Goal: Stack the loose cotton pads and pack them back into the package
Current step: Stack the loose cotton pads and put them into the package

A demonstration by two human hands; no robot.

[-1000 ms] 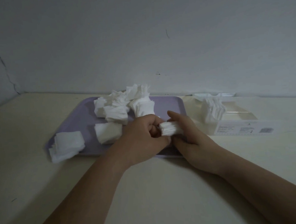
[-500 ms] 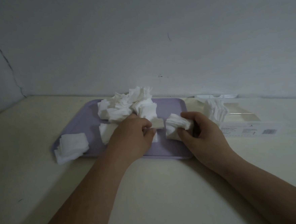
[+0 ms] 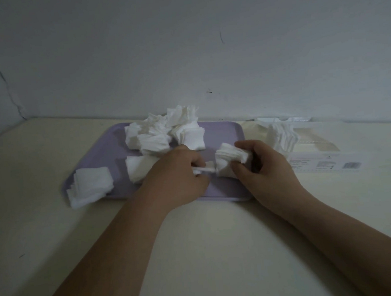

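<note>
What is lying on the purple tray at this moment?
A loose heap of cotton pads at the back, a stack overhanging the near left corner, a second stack half behind the left hand. The tray under it and the right hand is hidden.

Illegible small print on package label (image 3: 325, 164)

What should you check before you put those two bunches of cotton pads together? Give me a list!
1. Right hand grips its bundle of pads: ok.
2. Left hand pinches the small wad: ok.
3. Bundle's edges lined up: not ok, they fan out.
4. Room left in the package: cannot tell.
5. Corner stack fully on the tray: not ok, it overhangs the edge.
</note>
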